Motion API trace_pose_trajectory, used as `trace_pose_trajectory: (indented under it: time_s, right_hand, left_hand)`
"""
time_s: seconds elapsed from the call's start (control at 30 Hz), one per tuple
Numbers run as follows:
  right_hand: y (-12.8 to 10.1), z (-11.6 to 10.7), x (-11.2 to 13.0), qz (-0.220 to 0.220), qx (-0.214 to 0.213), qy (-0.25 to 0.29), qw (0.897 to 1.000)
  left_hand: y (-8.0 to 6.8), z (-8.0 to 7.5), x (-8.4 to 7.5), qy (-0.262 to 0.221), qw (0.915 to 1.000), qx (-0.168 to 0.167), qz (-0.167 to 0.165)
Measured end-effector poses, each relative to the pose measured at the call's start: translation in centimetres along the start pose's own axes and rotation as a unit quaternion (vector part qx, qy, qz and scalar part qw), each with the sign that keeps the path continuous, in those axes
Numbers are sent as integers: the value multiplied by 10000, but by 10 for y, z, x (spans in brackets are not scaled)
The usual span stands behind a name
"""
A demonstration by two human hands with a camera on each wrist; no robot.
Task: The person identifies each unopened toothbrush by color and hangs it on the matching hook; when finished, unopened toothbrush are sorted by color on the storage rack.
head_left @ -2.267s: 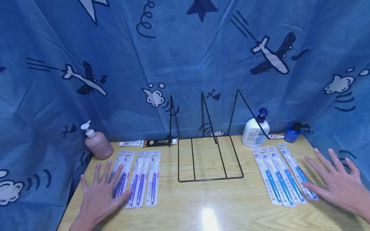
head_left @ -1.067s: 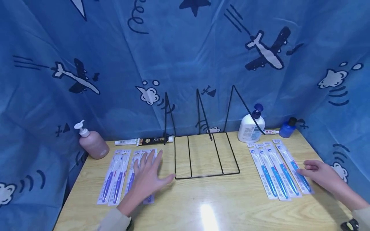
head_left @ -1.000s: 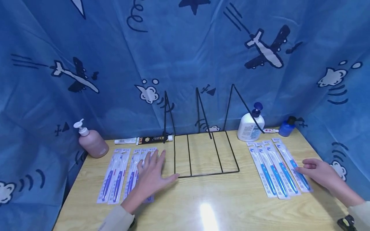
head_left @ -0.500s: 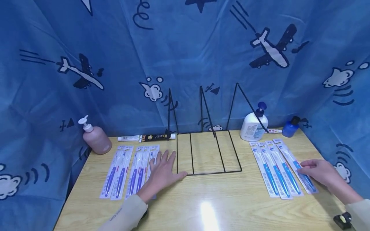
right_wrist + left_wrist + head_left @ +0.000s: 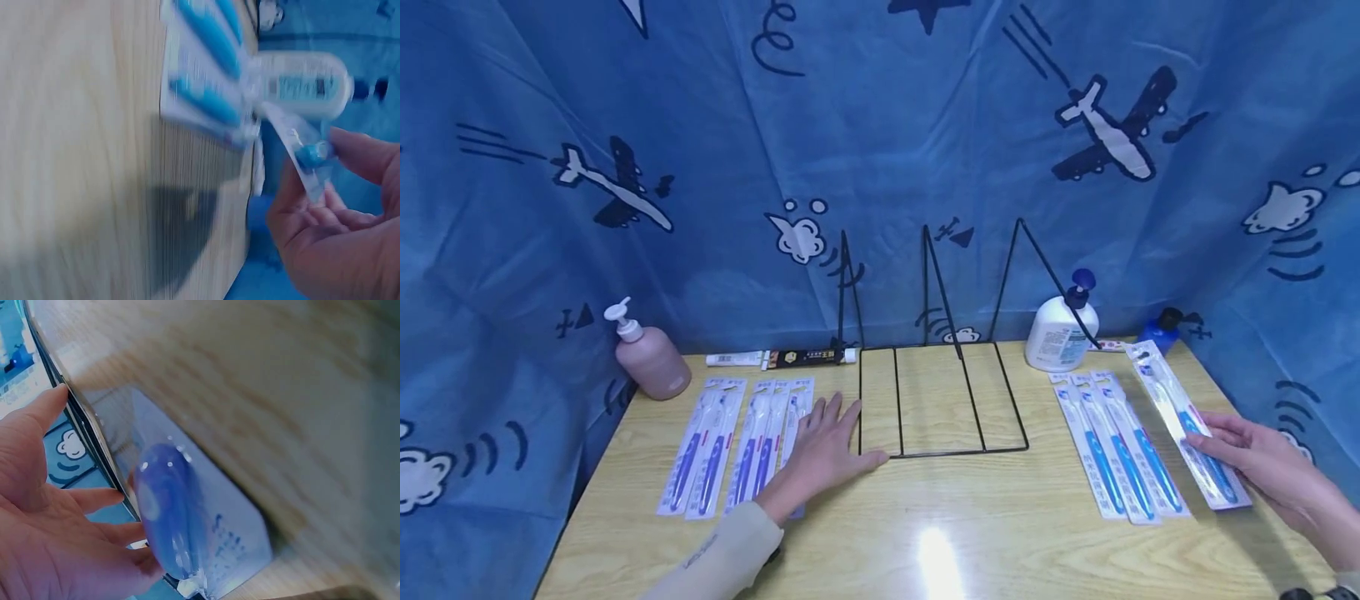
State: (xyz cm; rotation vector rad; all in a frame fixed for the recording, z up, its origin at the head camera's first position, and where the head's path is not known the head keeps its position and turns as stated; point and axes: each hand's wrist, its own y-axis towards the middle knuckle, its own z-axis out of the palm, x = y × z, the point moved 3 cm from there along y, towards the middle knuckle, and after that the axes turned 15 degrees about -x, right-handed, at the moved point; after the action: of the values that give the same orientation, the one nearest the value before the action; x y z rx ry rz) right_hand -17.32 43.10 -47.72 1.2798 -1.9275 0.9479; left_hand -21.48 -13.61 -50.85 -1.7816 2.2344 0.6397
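Note:
My right hand [image 5: 1270, 462] pinches a packaged blue toothbrush [image 5: 1168, 392] between thumb and fingers, raised above the table with its head end tilted up. In the right wrist view the pack [image 5: 294, 140] is seen nearly edge-on in the fingers. To its left, three more packaged blue toothbrushes [image 5: 1108, 450] lie fanned on the table. My left hand [image 5: 820, 454] is spread with loosely straight fingers, at the left side of a black wire rack [image 5: 943, 455]. Beneath it lies the rightmost packaged purple toothbrush [image 5: 796, 408], partly hidden; its handle end [image 5: 172, 512] looms large in the left wrist view.
Several packaged purple toothbrushes [image 5: 711, 450] lie at left. Behind them are a pink pump bottle [image 5: 655, 362] and two toothpaste tubes, one black [image 5: 805, 357]. A white pump bottle [image 5: 1060, 337] and a blue bottle [image 5: 1160, 332] stand back right, before a blue curtain [image 5: 880, 167].
My right hand has gone from spread flat to pinching the rightmost blue toothbrush pack and lifting it. The left hand has moved right, from the purple packs to the rack's edge.

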Motion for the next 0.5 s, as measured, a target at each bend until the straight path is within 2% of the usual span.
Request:
trace_pose_trajectory:
  time_s: [0.1,0.2,0.27,0.37,0.5]
  right_hand:
    - [-17,14,10,80,-92,1086,9940]
    - [-32,29,17,51,-165,2223,9748]
    - [-41,36,24,-255,-236,2636,9640]
    - [-53,43,36,-968,-243,3096,9456]
    - [-66,52,52,-1818,86,3641,9134]
  left_hand:
    - [-1,0,0,17,10000,41,-33]
    - [-2,-1,0,52,10000,31,-40]
    - [-2,-1,-1,43,10000,34,-36]
    - [-2,0,-2,-32,10000,51,-12]
    - [0,2,0,57,10000,28,22]
